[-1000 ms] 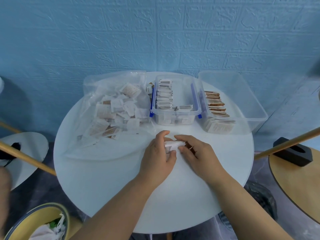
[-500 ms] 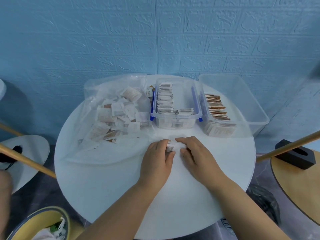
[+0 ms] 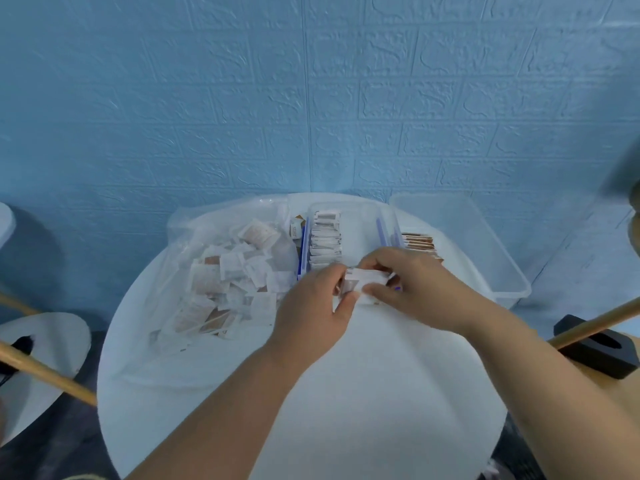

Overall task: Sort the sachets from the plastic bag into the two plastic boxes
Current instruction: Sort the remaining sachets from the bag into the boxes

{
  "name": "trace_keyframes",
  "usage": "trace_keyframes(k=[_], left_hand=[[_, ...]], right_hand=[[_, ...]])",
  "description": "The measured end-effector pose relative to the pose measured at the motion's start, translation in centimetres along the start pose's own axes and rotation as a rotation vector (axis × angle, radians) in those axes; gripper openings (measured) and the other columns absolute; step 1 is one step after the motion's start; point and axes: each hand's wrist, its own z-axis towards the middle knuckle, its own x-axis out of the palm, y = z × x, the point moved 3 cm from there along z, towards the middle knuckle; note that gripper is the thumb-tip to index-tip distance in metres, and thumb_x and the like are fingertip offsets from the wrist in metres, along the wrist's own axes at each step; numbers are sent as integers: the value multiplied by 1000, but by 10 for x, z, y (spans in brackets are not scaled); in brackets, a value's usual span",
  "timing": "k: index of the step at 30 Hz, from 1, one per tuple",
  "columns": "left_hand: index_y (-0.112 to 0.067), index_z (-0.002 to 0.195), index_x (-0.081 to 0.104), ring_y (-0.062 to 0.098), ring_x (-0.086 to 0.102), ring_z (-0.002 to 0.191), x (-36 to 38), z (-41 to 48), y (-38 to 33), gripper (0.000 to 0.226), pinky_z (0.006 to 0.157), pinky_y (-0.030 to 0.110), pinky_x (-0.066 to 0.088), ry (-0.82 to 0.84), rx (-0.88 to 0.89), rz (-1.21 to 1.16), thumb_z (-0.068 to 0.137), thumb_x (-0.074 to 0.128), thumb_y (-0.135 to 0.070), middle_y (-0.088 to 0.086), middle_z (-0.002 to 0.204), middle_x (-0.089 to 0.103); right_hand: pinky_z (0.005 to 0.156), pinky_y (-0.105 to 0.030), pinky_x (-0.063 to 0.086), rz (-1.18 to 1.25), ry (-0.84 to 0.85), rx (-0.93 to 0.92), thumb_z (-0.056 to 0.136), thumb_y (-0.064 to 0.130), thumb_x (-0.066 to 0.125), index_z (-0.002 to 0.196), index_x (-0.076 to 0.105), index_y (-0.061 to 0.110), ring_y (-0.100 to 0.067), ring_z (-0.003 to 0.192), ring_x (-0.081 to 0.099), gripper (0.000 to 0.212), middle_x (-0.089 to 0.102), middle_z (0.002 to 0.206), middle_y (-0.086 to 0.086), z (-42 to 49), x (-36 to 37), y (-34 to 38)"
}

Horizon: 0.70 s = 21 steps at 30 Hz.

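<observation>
Both hands pinch one small stack of white sachets. The left hand grips its left end and the right hand its right end, fingers and thumbs closed on it. The stack's long axis runs left to right. The blue-latched box, holding a row of white sachets, lies directly beyond the grip. The larger clear box, holding brown sachets, lies beyond the right hand. The plastic bag lies left, nearer the left hand.

Left hand and right hand pinch white sachets before the blue-latched box.
</observation>
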Motion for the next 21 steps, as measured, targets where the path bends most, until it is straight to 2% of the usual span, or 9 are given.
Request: trace_keyframes(k=[4,7,11,14,18,21], left_hand=[[-15,98,61,20,54,85,-2,27,2,15,72,34,46,-103,-14,-27,85,61,-23,-2,86,59],[-14,109,62,23,53,101,4,32,16,27,87,31,41,-211,-61,-32,83,66,-19,2,105,63],[-11,124,50,25,42,119,20,22,41,52,101,34,34,-196,-159,36,82,64,-39,8,128,49],[-10,130,44,19,37,121,28,13,49,75,100,28,30,-204,-227,-26,75,50,-60,7,131,44],[-12,135,39,12,33,124,36,7,54,74,101,29,34,-217,-291,-105,77,60,-54,3,134,42],[-11,137,35,17,34,126,40,5,54,78,101,27,30,-214,-322,-94,78,59,-55,5,137,41]], right_hand=[[70,-9,40,19,49,15,86,13,63,94,58,24,1,75,53,16,57,84,16,33,-15,-12],[73,-14,41,29,29,66,86,11,62,93,55,23,-9,81,53,16,55,83,15,56,-18,-34],[73,-19,36,-151,41,117,85,13,61,104,59,16,-12,83,50,19,54,90,9,82,-15,-65],[72,-22,34,-261,120,112,84,13,58,104,59,15,-13,81,47,20,56,92,4,93,-7,-74],[70,-26,35,-375,233,75,82,13,54,86,50,21,-16,81,46,10,61,95,-2,100,8,-74],[71,-28,38,-438,294,63,83,16,55,92,54,18,-18,84,49,9,61,96,-2,102,13,-76]])
